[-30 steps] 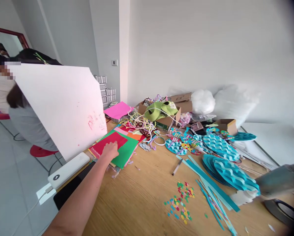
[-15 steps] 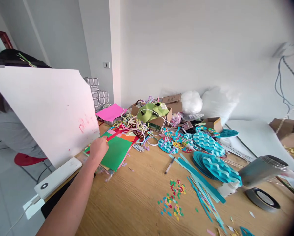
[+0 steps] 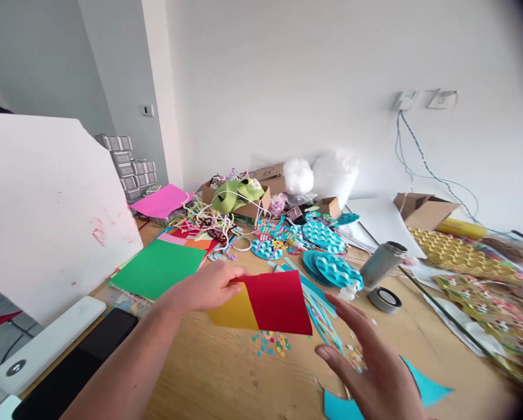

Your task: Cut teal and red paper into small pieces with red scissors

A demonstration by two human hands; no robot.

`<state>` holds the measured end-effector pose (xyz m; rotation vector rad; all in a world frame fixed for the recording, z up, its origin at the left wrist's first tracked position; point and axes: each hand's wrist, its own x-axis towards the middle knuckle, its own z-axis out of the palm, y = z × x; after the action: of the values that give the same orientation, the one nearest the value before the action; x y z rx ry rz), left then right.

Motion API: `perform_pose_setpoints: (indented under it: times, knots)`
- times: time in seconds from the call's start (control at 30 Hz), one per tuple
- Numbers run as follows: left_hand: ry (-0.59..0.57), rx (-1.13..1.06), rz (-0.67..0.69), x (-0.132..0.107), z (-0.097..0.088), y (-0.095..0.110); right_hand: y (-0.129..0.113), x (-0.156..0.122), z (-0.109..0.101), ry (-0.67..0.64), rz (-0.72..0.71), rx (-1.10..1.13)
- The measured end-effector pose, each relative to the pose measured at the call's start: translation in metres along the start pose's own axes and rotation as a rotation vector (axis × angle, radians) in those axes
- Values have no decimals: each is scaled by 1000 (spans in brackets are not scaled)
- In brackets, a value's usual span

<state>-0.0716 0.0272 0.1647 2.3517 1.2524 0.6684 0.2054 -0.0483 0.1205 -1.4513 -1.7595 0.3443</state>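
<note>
The left hand [image 3: 206,287] pinches the near-left end of red paper [image 3: 279,303] and yellow paper [image 3: 235,309], thumb and fingers closed on them, holding both above the wooden table [image 3: 200,379] and the scattered confetti dots [image 3: 272,344]. The right hand [image 3: 377,370], thumb and fingers spread wide, hangs near the red paper's right edge, apart from it, with blue pieces [image 3: 430,382] beside it.
</note>
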Motion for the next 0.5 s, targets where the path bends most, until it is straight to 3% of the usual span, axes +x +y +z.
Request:
perform_pose_setpoints:
  times: [0.07, 0.1, 0.13, 0.2, 0.33, 0.5]
  knots:
    - [-128, -39, 101, 6, 4, 10, -14, 13, 6, -123, 68, 234]
    - [-176, -64, 130, 9, 7, 12, -19, 17, 11, -263, 135, 370]
    - [-192, -81, 139, 11, 9, 13, -23, 19, 17, -393, 225, 504]
    - [-207, -95, 138, 13, 13, 11, -25, 20, 28, -501, 391, 675]
    - [-215, -104, 45, 11, 20, -4, -19, 13, 43, -447, 598, 866]
    - [-243, -141, -87, 3, 22, -29, -14, 5, 53, -378, 693, 998]
